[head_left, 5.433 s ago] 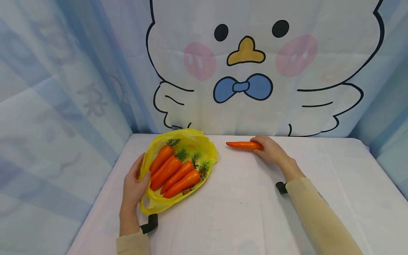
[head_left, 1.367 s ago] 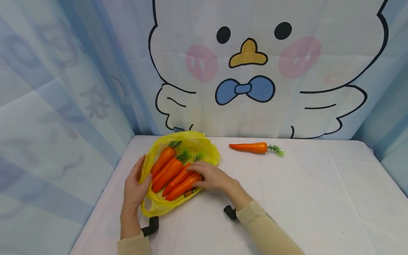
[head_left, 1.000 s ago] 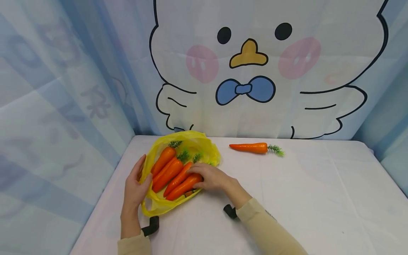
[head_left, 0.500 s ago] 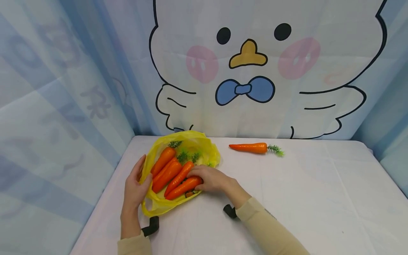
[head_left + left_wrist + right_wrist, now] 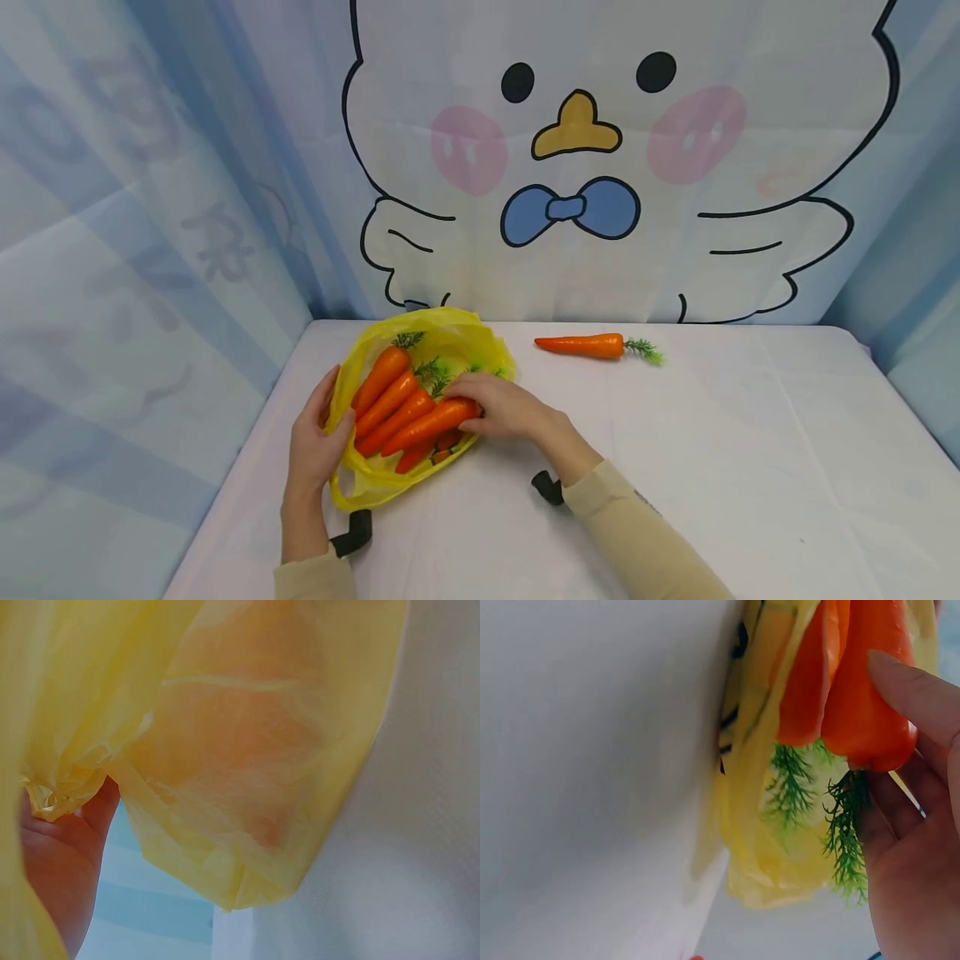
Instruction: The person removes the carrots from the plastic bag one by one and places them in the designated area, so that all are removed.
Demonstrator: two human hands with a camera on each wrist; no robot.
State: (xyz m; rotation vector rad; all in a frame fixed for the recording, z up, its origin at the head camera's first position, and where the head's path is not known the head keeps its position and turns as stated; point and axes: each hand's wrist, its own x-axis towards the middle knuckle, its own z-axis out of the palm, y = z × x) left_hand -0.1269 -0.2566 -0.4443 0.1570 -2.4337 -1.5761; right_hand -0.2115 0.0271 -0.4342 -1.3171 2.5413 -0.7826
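A yellow plastic bag point(image 5: 480, 337) lies with its mouth spread, several orange carrots with green tops inside. My left hand point(image 5: 315, 450) grips the bag's left edge, thumb in front and fingers behind; the left wrist view shows that hand point(image 5: 64, 862) partly covered by yellow film point(image 5: 247, 750). At the bag's right side, my right hand point(image 5: 510, 408) holds one carrot point(image 5: 427, 427) by its thick end, over the others. In the right wrist view the thumb lies on this carrot point(image 5: 866, 712), with the fingers on its far side, partly hidden.
A single carrot point(image 5: 588, 346) lies on the white tabletop point(image 5: 675, 467) right of the bag, near the back edge. Behind the table hangs a curtain point(image 5: 570, 275) with a cartoon bird. Small black devices point(image 5: 547, 487) are worn at both wrists.
The right hand has let go of the carrot on the table and moved left into the bag. It now holds another carrot, shifted up across the others. The left hand stays at the bag.
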